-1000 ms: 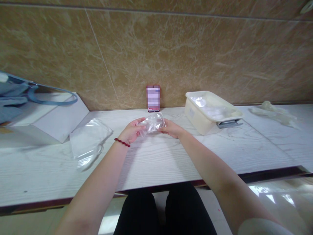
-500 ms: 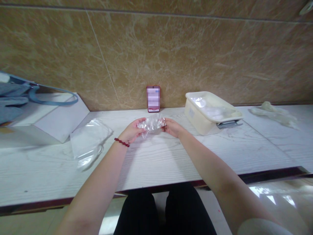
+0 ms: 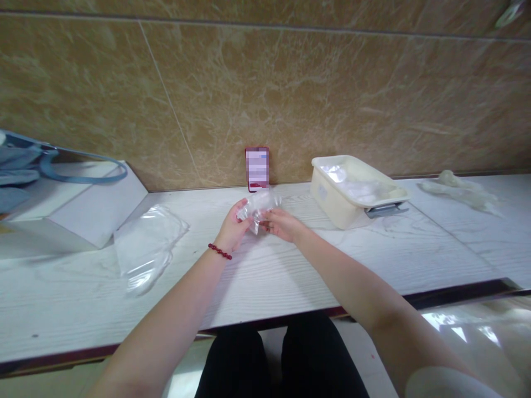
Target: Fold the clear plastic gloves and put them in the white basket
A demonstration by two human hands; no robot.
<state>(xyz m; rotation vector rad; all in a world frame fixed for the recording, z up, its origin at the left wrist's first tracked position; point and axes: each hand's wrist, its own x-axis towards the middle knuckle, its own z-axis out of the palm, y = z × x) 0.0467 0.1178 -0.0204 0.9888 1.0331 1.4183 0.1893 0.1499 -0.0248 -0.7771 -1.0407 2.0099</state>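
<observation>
Between my hands is a crumpled clear plastic bag (image 3: 262,202), held just above the table in front of the phone. My left hand (image 3: 235,226), with a dark red bead bracelet (image 3: 219,251) at the wrist, grips the bag's left side between thumb and fingers. From the right, my right hand (image 3: 281,223) pinches the lower right part of the bag with its fingertips. Some of the fingers are hidden by the folds of the plastic. Whether anything is inside the bag I cannot tell.
A phone (image 3: 258,168) leans against the marbled wall (image 3: 257,83). Right of it stands a cream plastic box (image 3: 338,202) with clear plastic inside. Crumpled plastic (image 3: 460,190) lies farther right. Flat clear bags (image 3: 149,249) lie left, beside a white box (image 3: 91,210) with a blue-strapped bag (image 3: 19,171).
My hands have come closer together, the right one moving left and slightly down. The plastic bag is more bunched up between them. The view has shifted slightly.
</observation>
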